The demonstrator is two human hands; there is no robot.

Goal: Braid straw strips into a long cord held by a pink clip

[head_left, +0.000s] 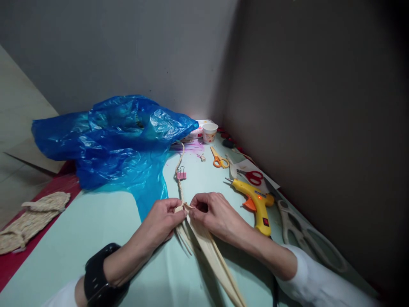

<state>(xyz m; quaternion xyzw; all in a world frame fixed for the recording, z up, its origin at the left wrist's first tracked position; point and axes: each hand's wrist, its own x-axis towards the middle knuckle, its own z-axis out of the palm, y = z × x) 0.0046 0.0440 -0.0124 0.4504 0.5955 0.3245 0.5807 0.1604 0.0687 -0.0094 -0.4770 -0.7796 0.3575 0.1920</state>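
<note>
A thin, pale braided cord (180, 187) runs up the table from between my hands, with a pink binder clip (181, 175) on it. My left hand (162, 219) pinches the cord's lower end, where loose strands fan out below. Fingers and thumb of my right hand (213, 213) are pressed together on a pale strip at the same spot, almost touching the left fingertips. Wide, flat pale strips (212, 253) hang from there toward the front edge, passing beneath my right wrist.
A crumpled blue plastic bag (128, 136) covers the back left. Rightward lie a yellow glue gun (260, 204), orange scissors (218, 158), red scissors (252, 176) and large shears (300, 234). A paper cup (210, 133) stands behind; a woven piece (38, 217) lies far left.
</note>
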